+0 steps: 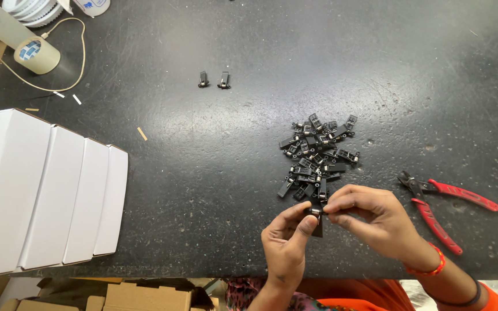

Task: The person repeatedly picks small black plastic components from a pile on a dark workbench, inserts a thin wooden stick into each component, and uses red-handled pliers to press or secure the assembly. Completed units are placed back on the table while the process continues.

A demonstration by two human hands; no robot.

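Both my hands meet over the near edge of a dark worktop (203, 190). My left hand (286, 245) pinches a small black clip part (317, 222) with a metal end between thumb and forefinger. My right hand (370, 219) grips the same part from the right with its fingertips. Just beyond my hands lies a pile of several similar black clip parts (317, 156). Two more of these parts (214, 80) stand apart farther back on the worktop.
Red-handled cutting pliers (448, 204) lie to the right of my hands. A row of white folded boxes (41, 190) sits at the left. A tape roll (37, 55) with a cord lies at the far left corner. Brown cardboard boxes (139, 296) are below the table edge.
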